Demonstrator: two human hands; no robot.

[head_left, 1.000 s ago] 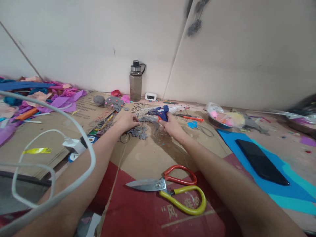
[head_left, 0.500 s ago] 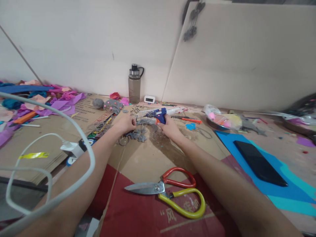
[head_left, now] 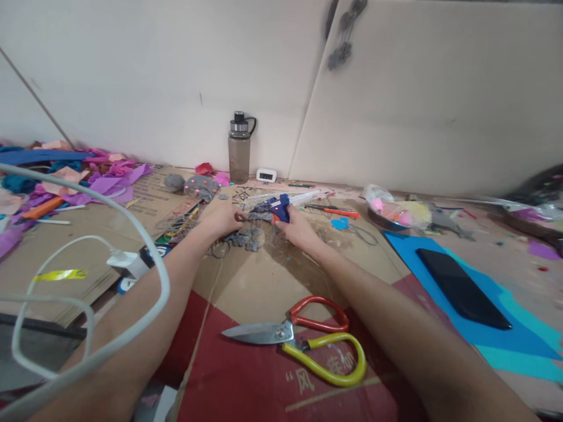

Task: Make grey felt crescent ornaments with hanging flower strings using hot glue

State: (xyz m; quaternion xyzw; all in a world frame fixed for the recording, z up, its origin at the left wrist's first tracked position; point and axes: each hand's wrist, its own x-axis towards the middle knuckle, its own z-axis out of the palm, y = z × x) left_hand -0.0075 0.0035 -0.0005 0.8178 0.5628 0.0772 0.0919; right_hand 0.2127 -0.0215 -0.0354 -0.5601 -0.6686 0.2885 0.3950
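My right hand (head_left: 299, 228) is wrapped around a blue hot glue gun (head_left: 281, 208), whose nozzle points left toward my other hand. A clear glue stick (head_left: 305, 198) sticks out behind it. Thumb and finger of my left hand (head_left: 223, 218) are pinched at the edge of a small grey felt piece (head_left: 260, 217); the exact grip is too small to see well. Just below, grey felt flower shapes (head_left: 246, 239) lie on the cardboard (head_left: 281, 275). Closer to me rest large scissors (head_left: 285, 334) with one red and one yellow handle, their blades pointing left.
A bottle (head_left: 239, 152) and a small white digital clock (head_left: 266, 175) stand by the wall. Right are a bowl (head_left: 387, 221) of pompoms and a black phone (head_left: 461, 287) on blue sheets. Colored scraps (head_left: 65, 176) pile up left; a white cable (head_left: 162, 269) loops across the foreground.
My right hand has shifted slightly left with the glue gun, bringing it closer to my left hand. The left fingers have moved a little right. The scissors stay in place.
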